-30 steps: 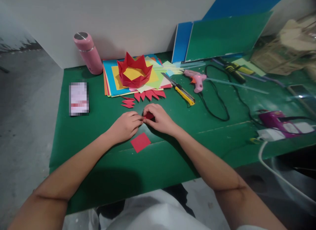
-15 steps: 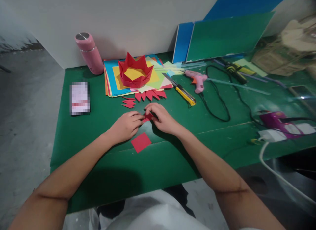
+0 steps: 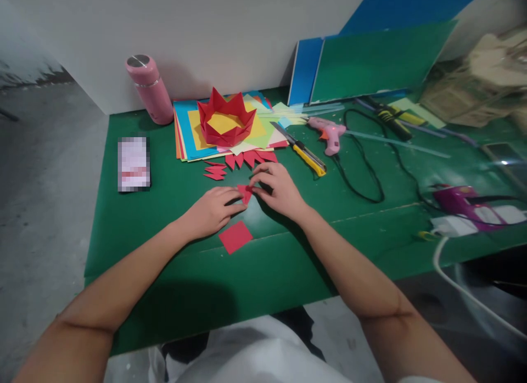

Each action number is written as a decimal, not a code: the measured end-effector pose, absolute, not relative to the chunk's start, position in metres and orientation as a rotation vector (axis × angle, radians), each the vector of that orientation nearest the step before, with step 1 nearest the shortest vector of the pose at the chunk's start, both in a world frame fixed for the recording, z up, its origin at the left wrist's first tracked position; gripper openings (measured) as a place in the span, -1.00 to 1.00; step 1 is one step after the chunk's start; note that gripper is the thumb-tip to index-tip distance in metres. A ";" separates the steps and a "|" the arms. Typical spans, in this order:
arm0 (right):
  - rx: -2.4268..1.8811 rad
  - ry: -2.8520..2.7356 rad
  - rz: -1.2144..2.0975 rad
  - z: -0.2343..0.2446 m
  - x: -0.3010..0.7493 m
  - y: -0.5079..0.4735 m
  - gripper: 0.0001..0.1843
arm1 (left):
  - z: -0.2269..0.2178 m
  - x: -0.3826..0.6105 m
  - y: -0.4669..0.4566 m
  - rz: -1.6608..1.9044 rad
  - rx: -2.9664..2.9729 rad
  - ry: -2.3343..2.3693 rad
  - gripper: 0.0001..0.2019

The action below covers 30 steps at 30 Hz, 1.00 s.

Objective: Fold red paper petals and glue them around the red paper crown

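Between my hands lies a small folded piece of red paper [image 3: 245, 193], roughly a triangle pointing towards me. My left hand [image 3: 216, 208] grips its left side with thumb and fingers. At its right edge my right hand [image 3: 278, 190] pinches the paper with bent fingers. A flat red paper square [image 3: 235, 237] rests on the green table just in front of my hands. Beyond them are several folded red paper pieces [image 3: 251, 158], with a smaller group [image 3: 215, 171] to the left. A red pointed paper ring [image 3: 226, 119] stands on stacked coloured paper [image 3: 183, 133].
A pink flask [image 3: 150, 90] and a blurred-out flat object [image 3: 134, 164] are on the left. Right of the paper lie a yellow utility knife [image 3: 308, 158] and a pink glue gun [image 3: 328, 133] with its black cord. A purple device [image 3: 461, 202] sits further right.
The red paper now shows as a triangle. My right hand has shifted slightly right and away from me, uncovering more of it; my left hand's fingers have moved slightly onto its edge.
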State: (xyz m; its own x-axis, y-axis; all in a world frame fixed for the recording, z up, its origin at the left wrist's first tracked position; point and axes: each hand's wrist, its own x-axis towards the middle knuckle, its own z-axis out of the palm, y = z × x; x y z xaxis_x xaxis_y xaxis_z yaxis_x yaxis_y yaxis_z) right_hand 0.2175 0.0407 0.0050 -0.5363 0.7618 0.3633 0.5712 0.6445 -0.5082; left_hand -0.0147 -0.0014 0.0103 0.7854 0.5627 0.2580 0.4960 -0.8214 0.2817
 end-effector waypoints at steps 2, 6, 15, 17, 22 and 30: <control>-1.034 -2.314 0.420 0.003 0.218 0.041 -0.90 | 0.012 -0.013 -0.002 0.488 2.791 0.824 -0.64; -0.990 -2.361 0.426 0.001 0.216 0.039 -0.85 | 0.014 -0.010 -0.004 0.443 2.788 0.829 -0.62; -1.102 -2.404 0.453 0.004 0.214 0.037 -0.75 | 0.011 -0.011 -0.005 0.343 2.756 0.833 -0.60; -1.092 -2.414 0.441 0.004 0.214 0.036 -0.76 | 0.009 -0.012 -0.005 0.311 2.756 0.831 -0.58; -1.086 -2.418 0.443 0.005 0.212 0.034 -0.82 | 0.009 -0.011 -0.006 0.297 2.754 0.836 -0.57; -1.067 -2.355 0.537 0.004 0.207 0.035 -0.96 | 0.010 -0.011 -0.006 0.299 2.775 0.838 -0.59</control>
State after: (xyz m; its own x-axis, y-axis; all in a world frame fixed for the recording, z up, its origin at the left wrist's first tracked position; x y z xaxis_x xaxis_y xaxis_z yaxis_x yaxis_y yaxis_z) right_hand 0.2068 0.0345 0.0044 -0.5706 0.7742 0.2740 0.5789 0.6158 -0.5345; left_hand -0.0110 -0.0059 0.0098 0.8158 0.5639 0.1285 0.5177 -0.8110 0.2725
